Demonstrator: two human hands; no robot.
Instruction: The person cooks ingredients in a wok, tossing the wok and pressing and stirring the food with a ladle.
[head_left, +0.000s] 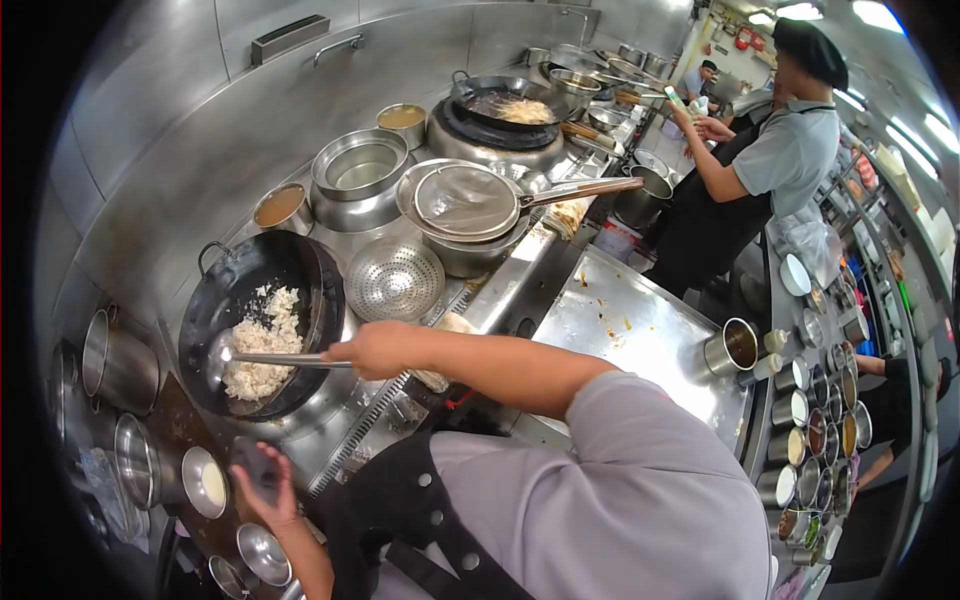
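Note:
My right hand is closed around the metal handle of a ladle. The ladle's bowl rests against a mound of white rice in a black wok on the left. Below the wok, my left hand has a dark grey, cloth-like thing against its palm and fingers; its exact kind is unclear. Beside the wok lies a perforated metal strainer. A small metal bowl with pale liquid sits near my left hand.
Pots of liquid line the back, near a mesh skimmer. Another wok holds food in bubbling oil. A steel counter stands behind my right arm, with several ingredient containers beyond. A co-worker stands holding a phone.

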